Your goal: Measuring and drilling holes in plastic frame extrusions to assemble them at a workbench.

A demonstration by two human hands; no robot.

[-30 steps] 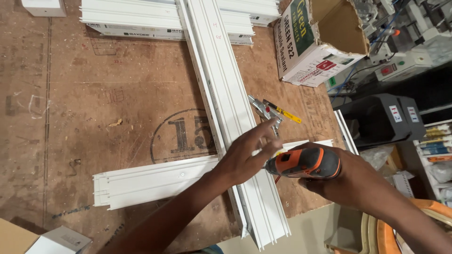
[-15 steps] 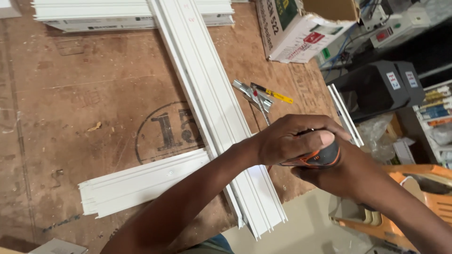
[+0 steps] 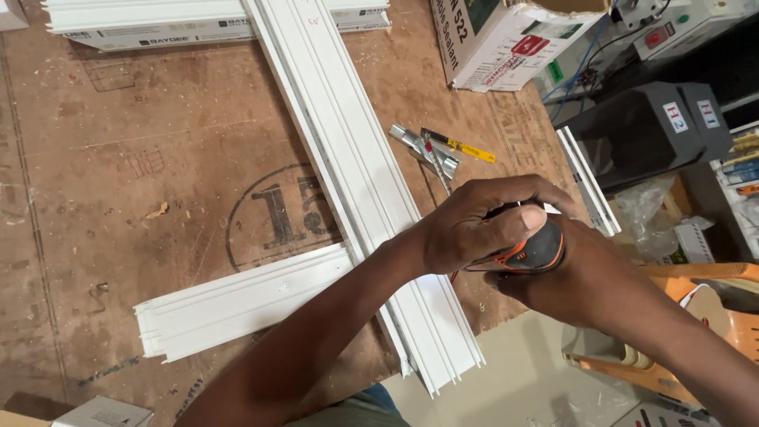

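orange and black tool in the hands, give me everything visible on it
The orange and black tool shows only a rounded, rubbery-looking black butt with orange trim; the rest is hidden. It lies roughly level above the long white profile, near the table's edge. The left hand wraps over it, thumb on top; the right hand cups it from below.

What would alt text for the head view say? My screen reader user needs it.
Both hands grip an orange and black screwdriver handle, the left hand over the right hand, above a long white profile on a brown workbench. A shorter white profile meets it at the side; small tools lie nearby.
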